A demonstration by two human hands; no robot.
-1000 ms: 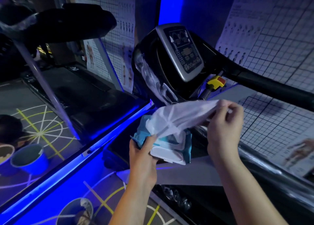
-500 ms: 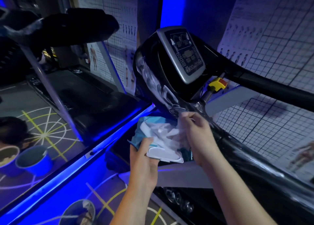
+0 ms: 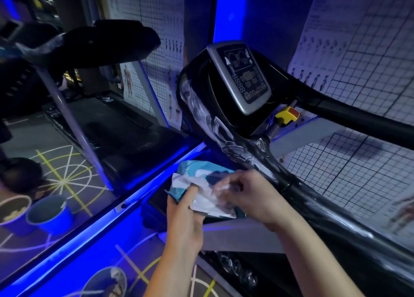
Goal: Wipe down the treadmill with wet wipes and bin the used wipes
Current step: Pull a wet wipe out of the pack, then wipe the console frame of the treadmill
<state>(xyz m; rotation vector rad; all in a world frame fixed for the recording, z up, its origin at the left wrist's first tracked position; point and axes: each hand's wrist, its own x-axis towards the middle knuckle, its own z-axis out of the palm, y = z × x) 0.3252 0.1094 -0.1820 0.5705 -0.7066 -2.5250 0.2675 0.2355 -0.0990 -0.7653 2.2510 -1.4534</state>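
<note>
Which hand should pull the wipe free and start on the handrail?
Right. The right hand pinches the white wipe at the opening of the wipe pack and sits beside the black handrail; the left hand grips the pack from below.

The left hand (image 3: 186, 213), at lower centre of the frame, grips the wipes pack (image 3: 195, 167) from below, with the thumb laid across its top and the forearm rising from the bottom edge. The right hand (image 3: 246, 195), just right of it, is palm-down, with curled fingertips (image 3: 227, 180) pinching a white wipe (image 3: 220, 188). Its forearm enters from the lower right.
</note>
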